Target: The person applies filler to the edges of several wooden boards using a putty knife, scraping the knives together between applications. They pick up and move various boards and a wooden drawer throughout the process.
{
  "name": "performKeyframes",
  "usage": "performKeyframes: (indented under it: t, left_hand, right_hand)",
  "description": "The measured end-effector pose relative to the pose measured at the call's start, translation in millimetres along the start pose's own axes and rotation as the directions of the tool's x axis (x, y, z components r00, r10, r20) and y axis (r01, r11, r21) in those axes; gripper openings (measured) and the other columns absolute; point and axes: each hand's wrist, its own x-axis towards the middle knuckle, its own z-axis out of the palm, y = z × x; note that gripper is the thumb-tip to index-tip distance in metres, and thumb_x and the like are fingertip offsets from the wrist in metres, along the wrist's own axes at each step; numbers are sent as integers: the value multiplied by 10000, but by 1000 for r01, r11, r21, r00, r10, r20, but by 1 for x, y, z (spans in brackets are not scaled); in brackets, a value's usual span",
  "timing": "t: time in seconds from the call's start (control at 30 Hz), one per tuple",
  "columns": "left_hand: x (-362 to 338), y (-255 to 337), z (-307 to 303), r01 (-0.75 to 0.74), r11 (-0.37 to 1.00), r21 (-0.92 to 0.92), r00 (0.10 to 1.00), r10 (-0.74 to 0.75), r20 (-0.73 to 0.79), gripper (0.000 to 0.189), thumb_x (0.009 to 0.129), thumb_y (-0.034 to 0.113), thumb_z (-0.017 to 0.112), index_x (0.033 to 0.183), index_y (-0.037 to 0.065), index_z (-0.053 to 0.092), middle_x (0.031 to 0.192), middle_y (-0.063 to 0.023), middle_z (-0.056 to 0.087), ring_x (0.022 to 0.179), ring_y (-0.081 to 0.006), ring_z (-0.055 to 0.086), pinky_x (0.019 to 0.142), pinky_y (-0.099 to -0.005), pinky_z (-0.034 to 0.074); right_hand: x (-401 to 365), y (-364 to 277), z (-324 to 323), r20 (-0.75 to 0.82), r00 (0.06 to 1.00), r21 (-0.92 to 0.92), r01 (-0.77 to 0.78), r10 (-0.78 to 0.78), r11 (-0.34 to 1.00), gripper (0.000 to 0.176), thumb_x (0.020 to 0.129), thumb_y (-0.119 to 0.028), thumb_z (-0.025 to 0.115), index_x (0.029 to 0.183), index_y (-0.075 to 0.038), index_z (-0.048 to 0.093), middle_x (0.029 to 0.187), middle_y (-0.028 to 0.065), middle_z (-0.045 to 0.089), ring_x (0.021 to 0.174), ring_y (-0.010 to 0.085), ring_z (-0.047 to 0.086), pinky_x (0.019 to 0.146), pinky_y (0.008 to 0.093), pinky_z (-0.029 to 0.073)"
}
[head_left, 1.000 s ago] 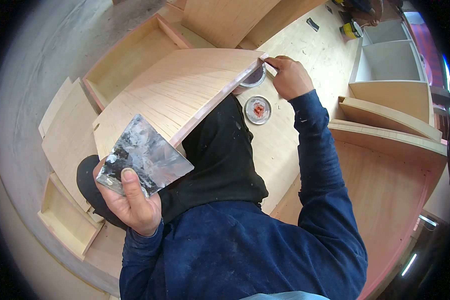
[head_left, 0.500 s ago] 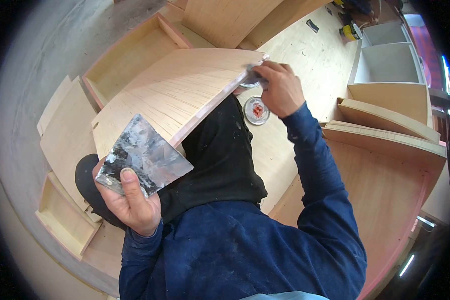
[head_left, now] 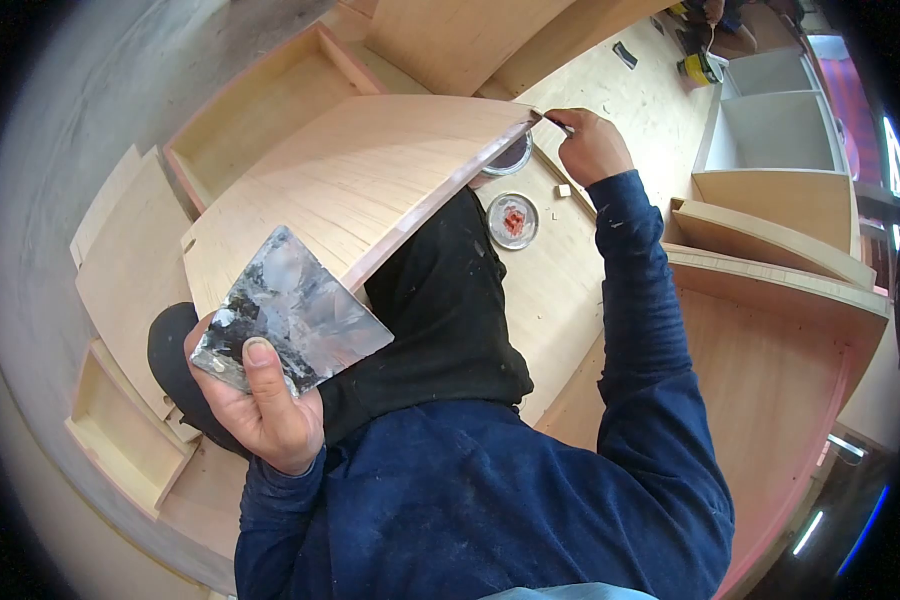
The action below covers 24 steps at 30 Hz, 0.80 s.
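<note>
Right hand (head_left: 595, 148) moved to far corner of panel (head_left: 370, 180).

The plate (head_left: 295, 315) hides from us the fingertips of the left hand (head_left: 270, 415). The right hand (head_left: 595, 148) covers much of its tool (head_left: 559, 124), the board (head_left: 360, 180) part of the can (head_left: 511, 157). The top edge cuts off another person (head_left: 735, 20).

Pale wood panel (head_left: 650, 120), scattered with containers and scraps.
Toward its near end lie a round lid (head_left: 513, 221) (a red smear at its centre), an open tub (head_left: 510, 158), partly hidden from view, and a small pale block (head_left: 563, 191) near the lid. Farther up, a dark scrap (head_left: 625, 54) lies by the left edge, and a yellow-labelled can (head_left: 697, 69) sits near the right edge.
</note>
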Motion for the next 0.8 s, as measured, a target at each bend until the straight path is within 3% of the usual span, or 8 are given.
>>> performKeyframes:
  t: [0.1,0.17,0.3,0.43,0.57,0.67,0.8]
  left_hand:
    - [2,-2,-4,8,1000,-16,1000,-7,24,317,962,111,523,1236,-27,439,1090,-128,573,997,-181,572,925,-335,466]
    - [2,0,-3,7,1000,-20,1000,-7,8,317,964,111,523,1236,-28,439,1090,-129,573,997,-181,572,926,-336,466]
    - [4,0,-4,-18,999,-33,999,19,28,314,968,113,522,1232,-34,438,1086,-133,572,996,-180,569,928,-337,465]
    - [5,1,-4,-15,999,-37,999,16,42,309,970,117,522,1226,-36,439,1079,-133,572,985,-178,568,923,-333,465]
    - [5,4,-5,-22,1000,-5,999,22,43,305,970,122,526,1218,-35,442,1069,-130,573,970,-172,567,908,-325,467]
    - [6,4,-6,-31,1000,0,999,31,44,304,968,126,532,1212,-36,446,1065,-131,573,963,-169,566,899,-320,467]
    - [6,4,-8,-23,999,25,999,22,47,304,966,130,537,1204,-37,449,1060,-132,574,958,-167,565,892,-315,466]
  right_hand:
    - [-10,-12,-4,43,999,75,-1,-2,997,386,811,-51,517,1132,-117,722,1139,161,677,983,342,671,874,408,535]
    - [-17,-21,-7,35,996,53,75,-77,996,448,793,-7,472,1156,-117,711,1146,169,671,1021,351,656,913,402,518]
    - [-31,-38,-12,68,994,98,79,-86,992,480,744,43,464,1141,-74,708,1135,192,676,1007,394,650,917,404,508]
    - [-40,-44,-17,49,968,179,235,-247,956,468,703,59,474,1104,-27,699,1107,194,677,990,393,646,908,411,507]
    - [-34,-33,-11,-90,978,15,189,-187,982,437,725,33,520,1111,-56,704,1077,152,691,1001,377,634,907,423,504]
    - [-35,-38,-5,-83,993,-237,57,-79,970,421,766,-26,576,1144,-153,708,1200,42,666,1087,349,593,866,457,520]
    - [-54,-66,-1,-52,986,-223,144,-159,964,437,751,-18,575,1146,-162,695,1194,42,659,1069,338,592,852,457,514]
